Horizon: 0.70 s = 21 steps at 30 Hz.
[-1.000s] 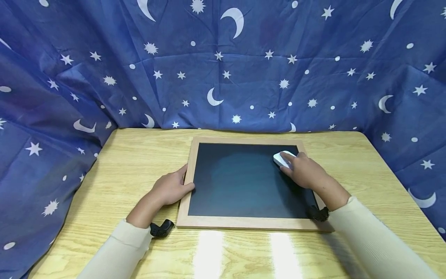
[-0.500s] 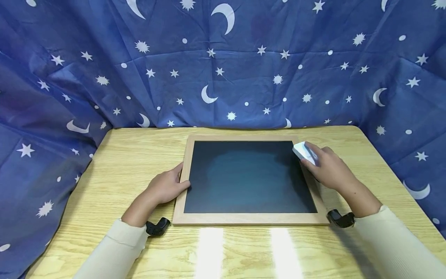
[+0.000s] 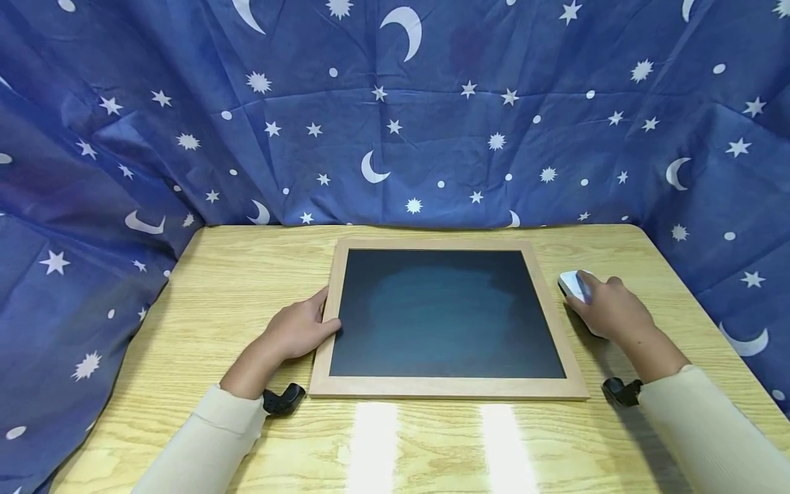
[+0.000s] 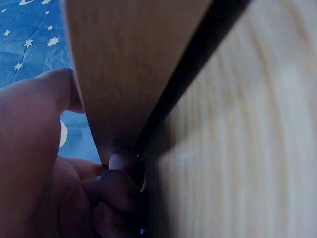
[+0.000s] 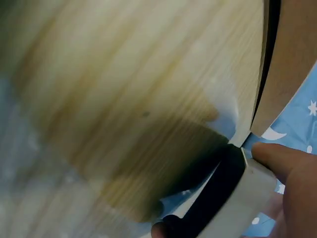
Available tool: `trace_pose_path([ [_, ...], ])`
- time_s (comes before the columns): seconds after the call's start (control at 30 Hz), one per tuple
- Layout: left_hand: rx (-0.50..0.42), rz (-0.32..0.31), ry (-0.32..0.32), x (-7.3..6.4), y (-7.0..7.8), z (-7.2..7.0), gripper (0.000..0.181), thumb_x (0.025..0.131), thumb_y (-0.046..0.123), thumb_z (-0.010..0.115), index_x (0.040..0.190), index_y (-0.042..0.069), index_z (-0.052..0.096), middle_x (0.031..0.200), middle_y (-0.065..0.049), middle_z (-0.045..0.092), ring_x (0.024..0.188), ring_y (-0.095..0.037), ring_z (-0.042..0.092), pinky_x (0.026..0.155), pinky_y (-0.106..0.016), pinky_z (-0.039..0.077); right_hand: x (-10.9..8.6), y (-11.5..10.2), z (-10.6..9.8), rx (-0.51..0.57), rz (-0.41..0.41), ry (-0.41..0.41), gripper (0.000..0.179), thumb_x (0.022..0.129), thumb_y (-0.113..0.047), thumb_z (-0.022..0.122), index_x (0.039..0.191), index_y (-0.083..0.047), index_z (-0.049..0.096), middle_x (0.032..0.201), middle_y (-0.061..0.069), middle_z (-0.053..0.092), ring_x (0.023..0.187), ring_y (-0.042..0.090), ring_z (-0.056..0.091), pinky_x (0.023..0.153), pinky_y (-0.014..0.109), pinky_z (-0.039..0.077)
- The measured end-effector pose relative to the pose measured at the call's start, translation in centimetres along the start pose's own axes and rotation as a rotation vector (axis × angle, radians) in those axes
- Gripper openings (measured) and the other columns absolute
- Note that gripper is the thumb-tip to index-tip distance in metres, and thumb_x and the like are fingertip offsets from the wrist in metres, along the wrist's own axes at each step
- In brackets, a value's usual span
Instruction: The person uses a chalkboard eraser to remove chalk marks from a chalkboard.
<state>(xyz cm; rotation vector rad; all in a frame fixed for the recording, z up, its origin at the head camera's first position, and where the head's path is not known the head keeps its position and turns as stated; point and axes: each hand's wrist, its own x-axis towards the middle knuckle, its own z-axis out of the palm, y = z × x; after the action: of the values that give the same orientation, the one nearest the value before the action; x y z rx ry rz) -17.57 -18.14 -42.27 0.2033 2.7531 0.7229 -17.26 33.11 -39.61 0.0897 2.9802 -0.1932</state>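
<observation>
A small chalkboard (image 3: 444,315) with a pale wooden frame lies on the table, its dark surface faintly smeared. My left hand (image 3: 297,329) grips the left side of the frame, thumb over the top and fingers curled at the outer edge. In the left wrist view the fingers (image 4: 114,191) bend in at the frame's side (image 4: 129,64). To the right of the board, my right hand (image 3: 614,309) holds a white chalkboard eraser (image 3: 574,285) between thumb and fingers. Its black felt underside (image 5: 218,191) faces the tabletop in the right wrist view, close over the wood.
The light wood-grain table (image 3: 259,264) carries the board near its middle. A blue curtain (image 3: 308,171) with moons and stars hangs behind the table and along both sides. Black wrist cameras (image 3: 284,400) sit at both wrists.
My right hand has moved the eraser from the board's upper right area, across the frame's right side, to over the table beside it. My left hand keeps its grip on the frame.
</observation>
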Motion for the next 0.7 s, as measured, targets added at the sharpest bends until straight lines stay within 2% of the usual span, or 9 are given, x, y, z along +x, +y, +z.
trace_pose_path([
  [0.23,-0.005,-0.001,-0.002,-0.1,0.1,-0.2,0.082,0.09,0.04,0.055,0.162,0.025,0.02,0.068,0.002,0.065,0.057,-0.017,0.057,0.055,-0.032,0.042,-0.1,-0.5,0.0,-0.017,0.003,-0.037,0.073,0.099,-0.038,0.051,0.152,0.006,0.026,0.12,0.05,0.041,0.094,0.057,0.058,0.073,0.063,0.05],
  [0.3,-0.003,-0.005,-0.002,-0.1,0.2,-0.2,0.082,0.09,0.04,0.055,0.162,0.025,0.02,0.066,0.002,0.064,0.056,-0.017,0.057,0.054,-0.032,0.042,-0.1,-0.4,0.0,-0.009,0.01,-0.037,0.076,0.1,-0.044,0.05,0.153,0.005,0.025,0.121,0.05,0.041,0.096,0.058,0.057,0.074,0.063,0.05],
  [0.4,-0.001,-0.017,-0.006,-0.2,0.4,-0.3,0.081,0.09,0.04,0.054,0.162,0.024,0.019,0.069,-0.002,0.066,0.057,-0.018,0.058,0.054,-0.032,0.042,-0.2,-0.3,-0.2,0.005,0.028,-0.044,0.082,0.101,-0.057,0.04,0.156,0.001,0.02,0.127,0.049,0.037,0.106,0.062,0.051,0.077,0.067,0.048],
  [0.5,0.043,-0.043,-0.001,-0.5,0.7,-0.6,0.079,0.096,0.043,0.047,0.162,0.016,0.016,0.099,-0.014,0.074,0.072,-0.023,0.066,0.058,-0.035,0.046,-0.4,-0.9,-0.5,0.036,0.023,-0.015,0.085,0.101,-0.065,0.029,0.159,-0.003,0.015,0.136,0.047,0.031,0.119,0.066,0.039,0.084,0.074,0.043],
  [0.57,0.099,-0.055,0.04,-0.7,1.1,-0.9,0.077,0.099,0.048,0.041,0.162,0.011,0.015,0.124,-0.02,0.068,0.092,-0.032,0.07,0.068,-0.043,0.051,-0.8,-1.9,-0.8,0.059,-0.01,0.036,0.084,0.101,-0.065,0.028,0.16,-0.007,0.015,0.141,0.046,0.029,0.124,0.066,0.033,0.088,0.076,0.039],
  [0.63,0.168,-0.055,0.113,-1.0,1.4,-1.4,0.077,0.102,0.054,0.034,0.162,0.01,0.013,0.142,-0.023,0.055,0.114,-0.039,0.063,0.083,-0.052,0.05,-1.3,-3.3,-1.2,0.083,-0.064,0.1,0.08,0.102,-0.062,0.031,0.16,-0.009,0.017,0.145,0.043,0.029,0.128,0.066,0.031,0.092,0.078,0.035],
  [0.7,0.22,-0.037,0.2,-1.4,1.9,-2.3,0.077,0.102,0.058,0.032,0.163,0.015,0.011,0.149,-0.024,0.046,0.132,-0.045,0.049,0.098,-0.061,0.042,-2.0,-4.9,-1.8,0.103,-0.123,0.148,0.076,0.103,-0.059,0.035,0.161,-0.012,0.02,0.148,0.04,0.029,0.13,0.065,0.031,0.095,0.078,0.032],
])
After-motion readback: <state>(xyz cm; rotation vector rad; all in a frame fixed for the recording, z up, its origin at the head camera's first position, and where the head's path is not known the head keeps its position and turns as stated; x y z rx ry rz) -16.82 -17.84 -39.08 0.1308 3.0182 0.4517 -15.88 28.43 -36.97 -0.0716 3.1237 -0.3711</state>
